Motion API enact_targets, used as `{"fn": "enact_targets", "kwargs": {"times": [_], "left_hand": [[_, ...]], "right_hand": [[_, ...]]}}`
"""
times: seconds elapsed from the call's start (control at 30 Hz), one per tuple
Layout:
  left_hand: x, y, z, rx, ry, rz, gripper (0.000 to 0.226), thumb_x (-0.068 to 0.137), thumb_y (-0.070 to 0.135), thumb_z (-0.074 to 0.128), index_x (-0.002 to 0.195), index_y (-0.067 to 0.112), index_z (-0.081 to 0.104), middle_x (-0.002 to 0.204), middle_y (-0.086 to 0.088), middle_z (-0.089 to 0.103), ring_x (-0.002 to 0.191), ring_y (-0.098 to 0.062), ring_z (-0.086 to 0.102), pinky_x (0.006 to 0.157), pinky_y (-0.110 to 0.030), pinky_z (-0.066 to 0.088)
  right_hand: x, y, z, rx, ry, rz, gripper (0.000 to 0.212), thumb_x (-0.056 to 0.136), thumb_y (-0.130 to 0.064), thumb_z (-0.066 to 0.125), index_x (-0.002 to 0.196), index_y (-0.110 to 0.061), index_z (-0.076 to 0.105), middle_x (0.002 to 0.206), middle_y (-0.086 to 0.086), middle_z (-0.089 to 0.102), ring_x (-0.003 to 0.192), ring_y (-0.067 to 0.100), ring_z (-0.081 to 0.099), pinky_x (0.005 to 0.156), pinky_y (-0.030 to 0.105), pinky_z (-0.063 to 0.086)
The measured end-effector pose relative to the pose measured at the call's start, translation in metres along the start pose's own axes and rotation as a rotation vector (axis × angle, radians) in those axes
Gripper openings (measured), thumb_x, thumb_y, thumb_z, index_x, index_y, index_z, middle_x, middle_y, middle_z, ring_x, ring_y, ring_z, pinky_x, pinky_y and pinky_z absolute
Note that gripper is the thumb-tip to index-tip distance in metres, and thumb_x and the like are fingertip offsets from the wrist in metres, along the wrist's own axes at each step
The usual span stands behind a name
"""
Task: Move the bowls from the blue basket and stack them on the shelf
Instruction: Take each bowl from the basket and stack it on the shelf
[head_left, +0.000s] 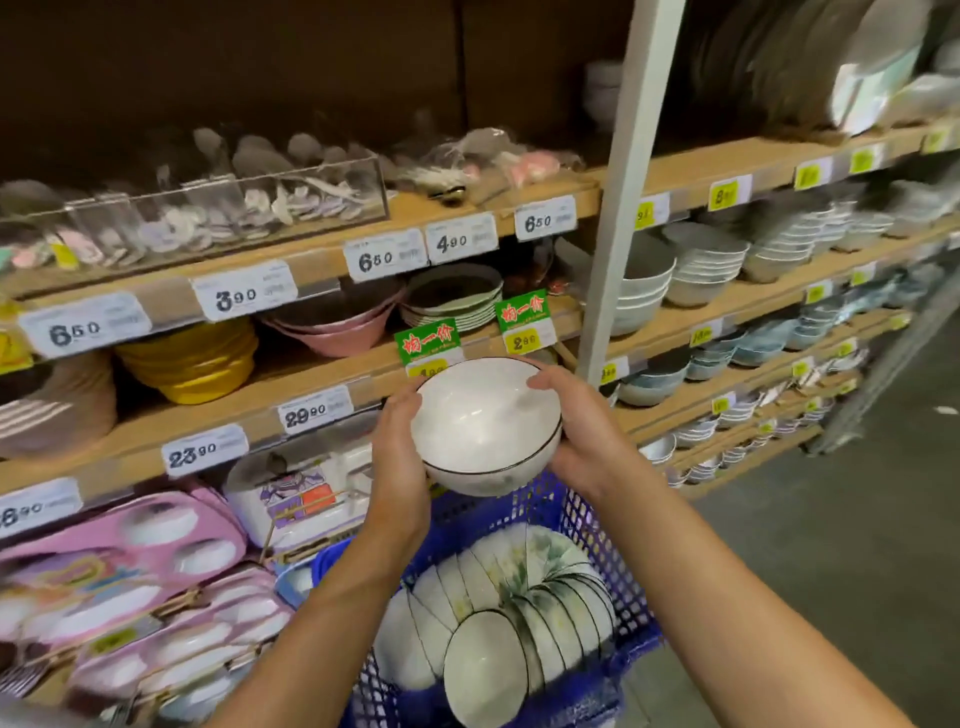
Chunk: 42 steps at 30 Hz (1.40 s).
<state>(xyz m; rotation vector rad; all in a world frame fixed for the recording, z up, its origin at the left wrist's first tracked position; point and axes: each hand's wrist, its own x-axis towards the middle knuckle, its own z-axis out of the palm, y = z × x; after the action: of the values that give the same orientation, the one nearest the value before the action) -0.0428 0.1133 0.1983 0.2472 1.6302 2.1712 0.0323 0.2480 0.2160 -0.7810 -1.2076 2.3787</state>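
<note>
**A:** What did the head camera show of the hands?

**B:** Both were raised in front of the shelving. The left hand (400, 447) gripped the left side of a white bowl (483, 410), with its fingers curled under it and its thumb at the rim. The right hand (576, 431) gripped the opposite side, thumb hooked over the far rim.

**A:** Just one bowl?

**B:** A second dark rim line ran lower down, so it looked like two nested together. I couldn't tell for certain.

**A:** Where was it?

**B:** It was in the air, tilted towards the camera, above the blue basket (618, 587). It was in front of the wooden shelf (291, 376) and touched neither.

**A:** And the basket?

**B:** It stood low, beside the shelving. Inside, more bowls (519, 613) lay on their sides in packed rows. They were white with dark rims, and some had a green leaf pattern.

**A:** What else was there?

**B:** Price tags (314, 410) ran along the shelf edges, and two green signs (427, 338) hung just behind the held bowl. Yellow bowls (192, 364) and pink bowls (337, 327) sat on that shelf. Pink boxed sets (119, 540) lay lower left.
</note>
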Motion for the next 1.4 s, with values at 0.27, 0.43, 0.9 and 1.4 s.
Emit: {"fn": "enact_targets", "kwargs": {"times": [0.27, 0.43, 0.9, 1.4], "left_hand": [[-0.015, 0.021, 0.093, -0.215, -0.218, 0.02, 0.043, 0.094, 0.025, 0.04, 0.074, 0.023, 0.078, 0.08, 0.003, 0.076, 0.073, -0.013, 0.072, 0.054, -0.019, 0.053], [-0.04, 0.008, 0.154, -0.196, -0.286, -0.013, 0.036, 0.095, 0.029, 0.037, 0.089, 0.018, 0.071, 0.086, -0.001, 0.076, 0.082, -0.019, 0.071, 0.063, -0.026, 0.055], [-0.101, -0.038, 0.375, -0.205, -0.457, -0.079, 0.036, 0.088, 0.03, 0.043, 0.076, 0.021, 0.076, 0.087, -0.003, 0.076, 0.078, -0.02, 0.072, 0.064, -0.028, 0.055], [-0.019, -0.041, 0.493, -0.209, -0.374, -0.074, 0.033, 0.089, 0.03, 0.042, 0.098, 0.019, 0.072, 0.092, -0.005, 0.077, 0.079, -0.022, 0.073, 0.063, -0.03, 0.057]], "right_hand": [[-0.05, -0.059, -0.044, 0.115, 0.195, -0.136, 0.046, 0.087, -0.009, 0.041, 0.129, -0.008, 0.061, 0.121, 0.016, 0.067, 0.11, 0.035, 0.061, 0.086, 0.038, 0.053], [-0.079, -0.09, -0.097, 0.157, 0.275, -0.213, 0.044, 0.089, -0.014, 0.042, 0.129, -0.006, 0.06, 0.125, 0.019, 0.065, 0.121, 0.037, 0.057, 0.096, 0.042, 0.048], [-0.122, -0.218, -0.284, 0.14, 0.405, -0.302, 0.04, 0.089, -0.017, 0.049, 0.126, -0.007, 0.059, 0.12, 0.018, 0.067, 0.116, 0.039, 0.06, 0.102, 0.051, 0.045], [-0.033, -0.316, -0.342, 0.11, 0.336, -0.329, 0.036, 0.091, -0.017, 0.046, 0.122, -0.011, 0.064, 0.117, 0.015, 0.069, 0.112, 0.037, 0.062, 0.1, 0.05, 0.048]]}}
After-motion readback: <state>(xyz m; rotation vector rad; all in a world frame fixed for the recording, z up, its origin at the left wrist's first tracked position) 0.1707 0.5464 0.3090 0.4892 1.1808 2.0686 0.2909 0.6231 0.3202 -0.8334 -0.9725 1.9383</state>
